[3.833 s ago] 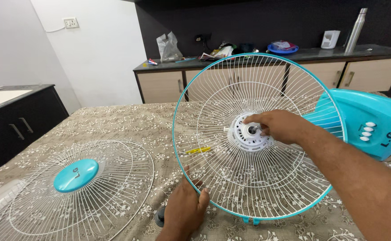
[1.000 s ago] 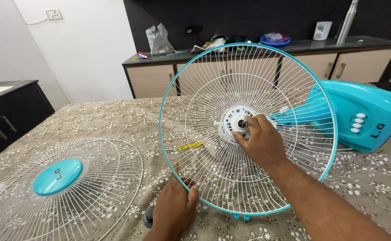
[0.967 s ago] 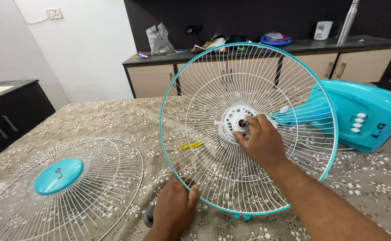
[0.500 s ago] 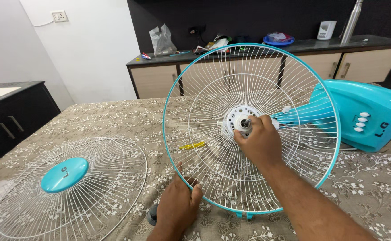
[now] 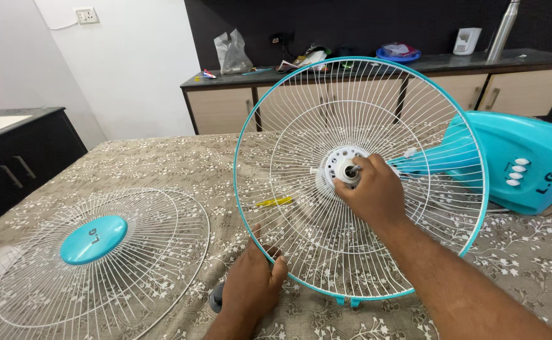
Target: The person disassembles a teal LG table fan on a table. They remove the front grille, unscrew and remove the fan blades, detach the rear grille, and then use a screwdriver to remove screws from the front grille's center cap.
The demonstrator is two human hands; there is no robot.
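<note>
The rear fan guard (image 5: 408, 107), a teal-rimmed wire cage, is held upright on the patterned tablecloth (image 5: 181, 164) in front of the teal fan body (image 5: 528, 164); its lower rim is gripped by the left hand (image 5: 250, 286), while the white hub nut (image 5: 349, 171) is pinched by the right hand (image 5: 373, 195)

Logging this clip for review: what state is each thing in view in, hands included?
Rear guard: standing on edge, mounted on the fan body.
Front guard: off, lying flat on the table.
Fan body: lying on its side.
Hub: bare, no blade fitted.
Left hand: grip shut on the rear guard's rim.
Right hand: fingers closed on the hub.
Cabinet doors: shut.
</note>
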